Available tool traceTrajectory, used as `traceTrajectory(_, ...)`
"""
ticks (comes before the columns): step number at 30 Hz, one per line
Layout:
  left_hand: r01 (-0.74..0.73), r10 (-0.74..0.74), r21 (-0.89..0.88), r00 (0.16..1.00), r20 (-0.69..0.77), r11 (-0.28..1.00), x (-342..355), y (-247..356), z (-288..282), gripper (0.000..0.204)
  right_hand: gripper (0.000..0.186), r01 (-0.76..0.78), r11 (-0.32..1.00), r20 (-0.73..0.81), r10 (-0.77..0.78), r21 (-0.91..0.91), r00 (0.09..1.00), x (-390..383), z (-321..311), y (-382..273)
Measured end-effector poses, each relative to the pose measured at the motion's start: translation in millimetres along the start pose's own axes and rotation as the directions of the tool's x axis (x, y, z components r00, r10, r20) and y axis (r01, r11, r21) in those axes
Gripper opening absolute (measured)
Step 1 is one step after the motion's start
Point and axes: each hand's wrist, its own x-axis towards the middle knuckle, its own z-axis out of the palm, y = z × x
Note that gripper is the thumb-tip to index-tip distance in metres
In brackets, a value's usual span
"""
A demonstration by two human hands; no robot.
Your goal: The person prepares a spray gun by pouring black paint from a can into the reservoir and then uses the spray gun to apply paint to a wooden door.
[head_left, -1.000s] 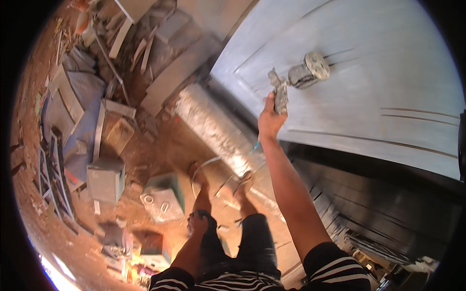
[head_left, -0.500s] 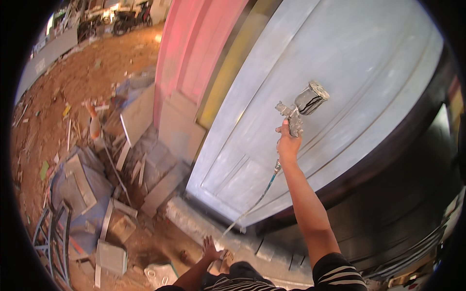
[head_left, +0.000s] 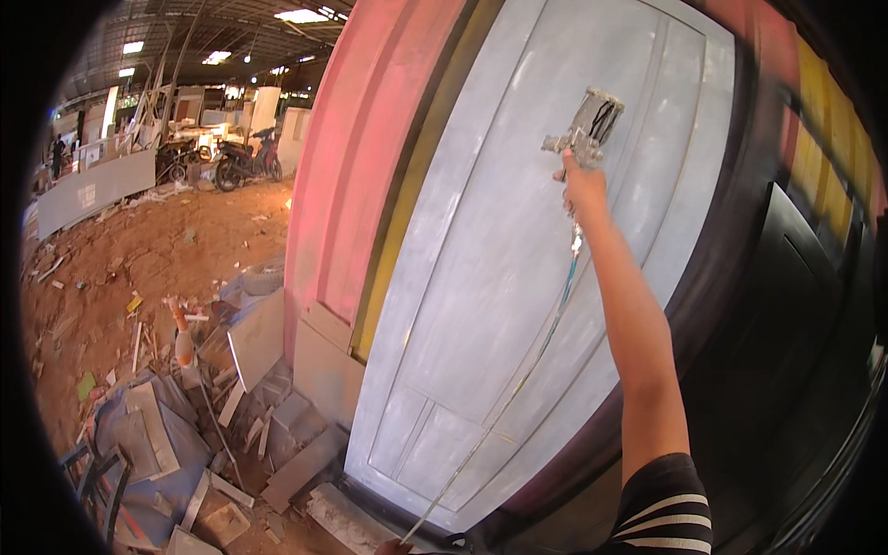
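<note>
My right hand [head_left: 583, 190] is wrapped round a paint-spattered spray gun [head_left: 575, 153] with a silver cup [head_left: 595, 118] on top, held in front of a pale grey panelled door [head_left: 462, 305]. A thin hose [head_left: 541, 351] hangs from the gun down to the lower edge. A small part of my left hand [head_left: 393, 548] shows at the bottom, where the hose passes; its fingers are too hidden to read.
Pink-and-yellow ribbed wall [head_left: 338, 157] backs the door; a black panel [head_left: 786, 351] stands right. Boards and rubble [head_left: 162, 430] lie on the lower left. Across the dirt [head_left: 129, 287] are motorbikes [head_left: 245, 162] and a distant person [head_left: 58, 157] under a roof.
My view has tilted up from the ground to the door and yard. My right hand has risen with the spray gun. My left hand, spread half a second ago, has dropped mostly out of view.
</note>
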Motion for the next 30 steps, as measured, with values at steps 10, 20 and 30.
traceTrajectory(10,-0.068,0.059,-0.044,0.983,-0.176,0.997,-7.6,100.6,-95.8,0.037,0.047,0.077,0.986,-0.116,-0.095,-0.147,0.989,117.4,-117.0,-80.6)
traceTrajectory(20,-0.05,0.048,0.022,0.995,0.085,0.999,32.9,183.1,-115.8,0.04,0.05,0.074,0.94,-0.298,-0.18,-0.334,0.937,169.0,-242.5,-158.0)
traceTrajectory(30,-0.123,0.141,-0.119,0.978,0.153,0.985,21.7,236.1,-121.7,0.04,0.039,0.108,0.907,-0.354,-0.267,-0.408,0.896,142.7,-300.4,-184.4)
